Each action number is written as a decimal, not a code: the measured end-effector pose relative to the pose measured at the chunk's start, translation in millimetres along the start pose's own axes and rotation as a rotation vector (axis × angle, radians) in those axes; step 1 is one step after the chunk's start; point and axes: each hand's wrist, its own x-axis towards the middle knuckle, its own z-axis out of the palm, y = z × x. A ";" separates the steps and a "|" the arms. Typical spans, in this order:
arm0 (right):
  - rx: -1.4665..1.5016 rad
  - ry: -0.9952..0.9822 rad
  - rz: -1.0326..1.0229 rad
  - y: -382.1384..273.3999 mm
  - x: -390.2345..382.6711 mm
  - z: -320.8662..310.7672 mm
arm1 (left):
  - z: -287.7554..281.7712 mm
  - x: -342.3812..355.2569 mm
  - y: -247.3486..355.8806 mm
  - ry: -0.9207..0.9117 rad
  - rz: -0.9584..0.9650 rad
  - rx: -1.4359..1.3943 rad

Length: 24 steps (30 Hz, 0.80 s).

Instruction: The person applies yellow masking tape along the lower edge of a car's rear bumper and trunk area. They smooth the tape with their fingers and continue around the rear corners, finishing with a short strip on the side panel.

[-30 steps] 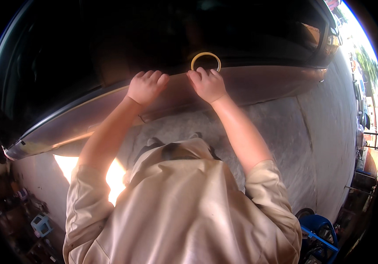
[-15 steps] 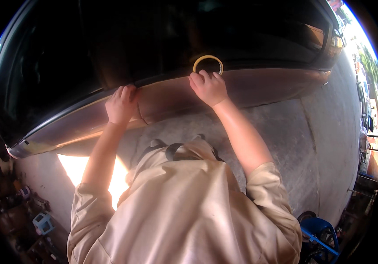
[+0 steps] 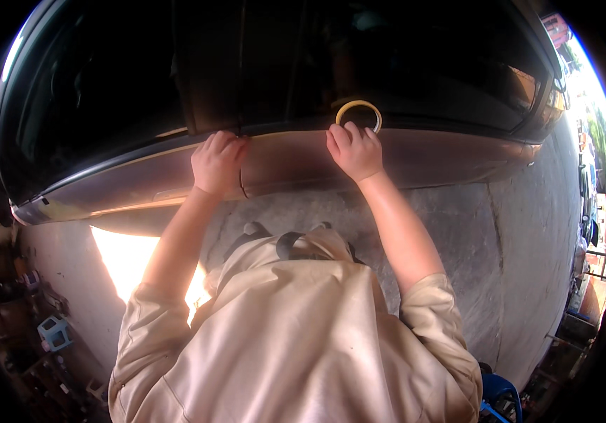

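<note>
A person in a beige shirt (image 3: 296,338) leans over a dark car door (image 3: 401,158). The right hand (image 3: 354,149) has its grip closed on a yellow roll of masking tape (image 3: 359,113) at the window's lower edge. The left hand (image 3: 217,162) presses on the door, fingers curled, holding nothing visible.

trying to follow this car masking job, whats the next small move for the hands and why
Probably slide the left hand along the strip toward the right hand, pressing it down. The right hand holds the tape roll at the car door edge, and the left rests flat on the same line.
</note>
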 end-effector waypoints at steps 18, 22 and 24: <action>0.000 -0.012 -0.018 3.8 -6.2 4.3 | -16.5 19.4 10.1 -0.225 -0.128 0.049; 0.007 -0.005 -0.012 3.4 -5.3 3.4 | -18.1 23.1 9.6 -0.274 -0.134 0.081; 0.009 -0.002 -0.015 3.5 -5.2 3.0 | -19.6 25.1 9.4 -0.315 -0.145 0.087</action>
